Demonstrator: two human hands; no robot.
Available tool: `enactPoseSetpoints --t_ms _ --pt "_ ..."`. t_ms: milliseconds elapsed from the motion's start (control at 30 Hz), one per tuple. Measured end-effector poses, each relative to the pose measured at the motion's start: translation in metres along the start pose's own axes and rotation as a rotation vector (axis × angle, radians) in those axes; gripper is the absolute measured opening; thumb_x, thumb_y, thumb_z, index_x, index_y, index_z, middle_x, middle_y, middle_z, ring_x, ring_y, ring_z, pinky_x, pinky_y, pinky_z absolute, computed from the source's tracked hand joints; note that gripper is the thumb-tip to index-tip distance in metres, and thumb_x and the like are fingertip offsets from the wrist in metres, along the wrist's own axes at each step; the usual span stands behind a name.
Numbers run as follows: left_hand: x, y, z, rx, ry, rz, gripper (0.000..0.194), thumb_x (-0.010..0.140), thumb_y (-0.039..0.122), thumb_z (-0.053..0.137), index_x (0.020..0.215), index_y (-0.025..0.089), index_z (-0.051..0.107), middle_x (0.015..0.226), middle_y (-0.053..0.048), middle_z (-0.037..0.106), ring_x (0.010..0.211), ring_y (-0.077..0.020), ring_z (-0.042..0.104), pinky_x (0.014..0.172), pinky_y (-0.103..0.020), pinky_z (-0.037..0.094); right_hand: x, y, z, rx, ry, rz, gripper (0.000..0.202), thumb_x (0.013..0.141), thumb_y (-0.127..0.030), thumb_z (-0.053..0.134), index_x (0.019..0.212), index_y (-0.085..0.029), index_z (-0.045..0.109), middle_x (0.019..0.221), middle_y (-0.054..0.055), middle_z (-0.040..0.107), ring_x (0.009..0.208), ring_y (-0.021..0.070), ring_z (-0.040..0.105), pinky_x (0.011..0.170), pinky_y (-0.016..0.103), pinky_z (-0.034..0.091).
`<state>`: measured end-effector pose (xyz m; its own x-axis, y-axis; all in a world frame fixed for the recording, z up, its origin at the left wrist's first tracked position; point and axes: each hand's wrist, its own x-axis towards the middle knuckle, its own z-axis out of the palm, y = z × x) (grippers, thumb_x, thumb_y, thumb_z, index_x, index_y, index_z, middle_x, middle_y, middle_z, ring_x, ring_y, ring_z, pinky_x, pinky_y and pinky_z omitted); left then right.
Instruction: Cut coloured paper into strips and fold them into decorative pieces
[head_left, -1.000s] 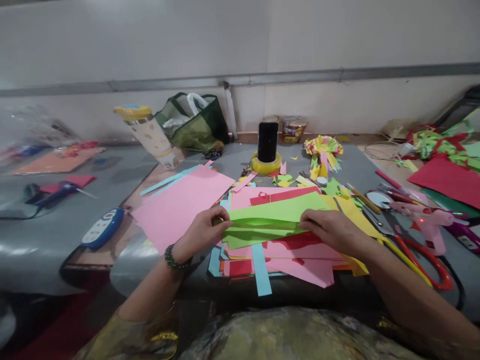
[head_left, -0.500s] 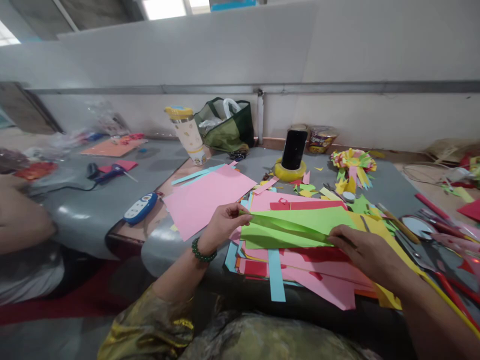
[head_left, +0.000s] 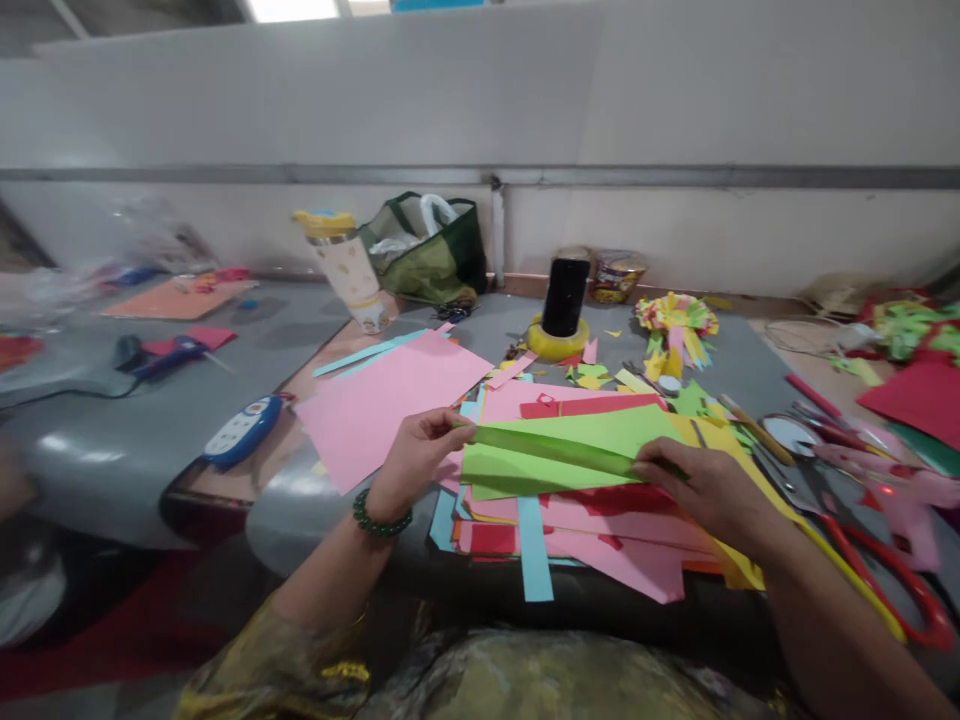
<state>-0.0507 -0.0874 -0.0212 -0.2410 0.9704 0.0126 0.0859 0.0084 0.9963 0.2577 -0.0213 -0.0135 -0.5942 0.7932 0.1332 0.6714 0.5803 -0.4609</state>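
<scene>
My left hand (head_left: 421, 455) pinches the left end of a narrow folded green paper strip (head_left: 555, 447). The strip's right end is between the thumb and fingers of my right hand (head_left: 701, 488). Stretched between both hands, it hangs over a wider light green sheet (head_left: 499, 475). Beneath lies a stack of pink, red, yellow and blue papers, with a light blue strip (head_left: 535, 550) hanging off its front. A large pink sheet (head_left: 397, 395) rests to the left of the stack.
A black phone (head_left: 565, 297) leans upright in a yellow tape roll (head_left: 557, 343). Behind stand a tilted bottle (head_left: 347, 272) and a green bag (head_left: 431, 260). Red-handled scissors (head_left: 892, 580) and a pink glue gun (head_left: 904, 490) lie at right. A blue-white power strip (head_left: 241, 430) is at left.
The view has turned slightly right, so things appear shifted left. The green strip between my hands now looks narrower and flatter; both hands keep their hold on it.
</scene>
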Motion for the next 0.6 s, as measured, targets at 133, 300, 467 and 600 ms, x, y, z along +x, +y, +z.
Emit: enactPoseSetpoints --t_ms 133,300,467,600 --pt "0.0025 -0.0036 -0.0018 -0.002 0.07 -0.061 0.029 0.055 0.043 0.077 0.058 0.019 0.062 0.056 0.003 0.061 0.055 -0.0122 0.055 0.056 -0.024 0.047 0.0011 -0.0012 -0.0016 0.036 0.026 0.034 0.04 0.088 -0.057 0.047 0.072 -0.023 0.061 0.059 0.001 0.066 0.052 0.0144 0.058 0.051 0.025 0.04" --pt "0.002 -0.0045 -0.0001 -0.071 0.094 -0.121 0.037 0.046 0.046 0.084 0.056 0.019 0.061 0.056 0.003 0.061 0.056 -0.0118 0.057 0.054 -0.022 0.048 -0.0009 -0.0014 -0.0036 0.258 0.123 0.101 0.043 0.076 -0.062 0.061 0.065 -0.021 0.059 0.059 0.0 0.062 0.056 0.0133 0.054 0.053 0.024 0.042" --pt "-0.0019 -0.0016 -0.0005 -0.105 0.139 -0.16 0.035 0.041 0.041 0.087 0.053 0.021 0.061 0.053 0.005 0.061 0.054 -0.0117 0.057 0.052 -0.021 0.048 -0.0055 -0.0017 -0.0058 0.485 0.229 0.197 0.032 0.063 -0.048 0.075 0.067 -0.02 0.061 0.064 -0.001 0.062 0.061 0.0142 0.056 0.057 0.026 0.046" --pt "-0.0034 0.0045 0.0013 -0.112 0.178 -0.218 0.034 0.032 0.039 0.088 0.048 0.023 0.063 0.05 0.005 0.062 0.051 -0.0119 0.057 0.05 -0.021 0.05 -0.0074 0.001 0.0015 0.777 0.335 0.328 0.038 0.056 -0.046 0.08 0.075 -0.02 0.061 0.057 -0.005 0.057 0.051 0.0114 0.052 0.049 0.024 0.044"
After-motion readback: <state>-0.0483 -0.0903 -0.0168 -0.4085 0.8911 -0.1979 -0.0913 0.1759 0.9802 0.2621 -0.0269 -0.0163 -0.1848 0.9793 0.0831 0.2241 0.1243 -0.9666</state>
